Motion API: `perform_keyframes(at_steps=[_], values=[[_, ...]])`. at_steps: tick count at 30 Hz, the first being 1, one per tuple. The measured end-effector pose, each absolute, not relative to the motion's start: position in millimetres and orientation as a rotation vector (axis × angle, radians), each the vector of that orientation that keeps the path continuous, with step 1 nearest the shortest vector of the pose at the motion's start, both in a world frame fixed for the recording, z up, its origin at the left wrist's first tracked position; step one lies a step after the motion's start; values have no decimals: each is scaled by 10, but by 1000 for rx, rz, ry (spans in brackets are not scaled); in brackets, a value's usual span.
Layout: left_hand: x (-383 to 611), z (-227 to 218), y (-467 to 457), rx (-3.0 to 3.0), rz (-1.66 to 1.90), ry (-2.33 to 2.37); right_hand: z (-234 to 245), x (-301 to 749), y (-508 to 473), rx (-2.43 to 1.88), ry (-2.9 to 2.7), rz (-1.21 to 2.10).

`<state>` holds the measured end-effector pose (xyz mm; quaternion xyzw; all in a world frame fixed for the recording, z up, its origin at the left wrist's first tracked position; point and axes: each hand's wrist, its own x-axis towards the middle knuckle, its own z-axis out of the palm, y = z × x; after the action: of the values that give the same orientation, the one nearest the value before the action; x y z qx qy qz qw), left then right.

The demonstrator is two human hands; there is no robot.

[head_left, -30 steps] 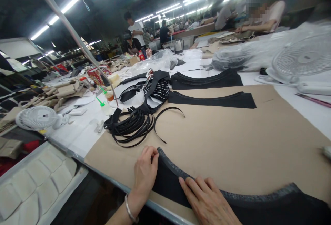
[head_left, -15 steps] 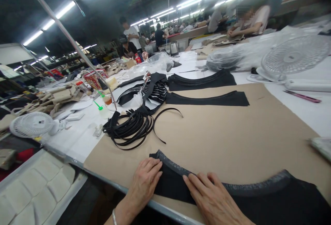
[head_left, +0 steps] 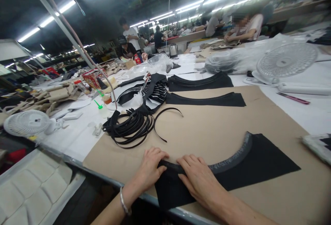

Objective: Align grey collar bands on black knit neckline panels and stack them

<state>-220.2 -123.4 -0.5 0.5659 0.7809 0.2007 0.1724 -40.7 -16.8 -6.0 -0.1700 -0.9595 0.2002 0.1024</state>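
A black fabric piece (head_left: 261, 159) with a curved edge lies on brown paper at the table's front. A dull grey strip (head_left: 230, 160) runs along that curve. At the left end of the curve, my left hand (head_left: 150, 168) has its fingers and thumb closed on the edge. My right hand (head_left: 198, 175) is a short way to the right, fingers over the edge and thumb on the fabric below. The piece's lower left corner hangs at the table edge. A coil of black strips (head_left: 129, 128) lies beyond my left hand.
Two similar black pieces (head_left: 204, 99) lie farther back on the brown paper (head_left: 279, 125). White fans stand left (head_left: 27, 123) and right (head_left: 287, 61). A pink cutter (head_left: 293, 98) and green-capped bottles (head_left: 99, 106) are on the table. People work in the background.
The black fabric piece has turned, its right end swinging up and away from the table edge. Both hands now grip its curved edge, with my right hand farther from the table edge.
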Motion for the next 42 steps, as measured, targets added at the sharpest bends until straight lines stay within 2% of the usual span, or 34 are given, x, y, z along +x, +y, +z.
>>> perform_keyframes(at_steps=[10, 21, 26, 31, 39, 42], values=[[-2374, -10, -1161, 1607, 497, 2056, -6, -766, -57, -634, -2963, 926], [-2434, -19, -1219, 1712, 573, 1974, -280, -682, -109, -390, -2761, 1066], [-2500, -81, -1253, 1874, 612, 1910, -297, -653, -130, -340, -2751, 1008], [-2624, -142, -1328, 2017, 631, 1858, -360, -617, -153, -226, -2763, 813], [-2780, -124, -1394, 2389, 407, 1856, -463, -562, -198, -157, -2813, 613], [-2786, -147, -1417, 2390, 459, 1862, -461, -556, -199, -158, -2814, 605]])
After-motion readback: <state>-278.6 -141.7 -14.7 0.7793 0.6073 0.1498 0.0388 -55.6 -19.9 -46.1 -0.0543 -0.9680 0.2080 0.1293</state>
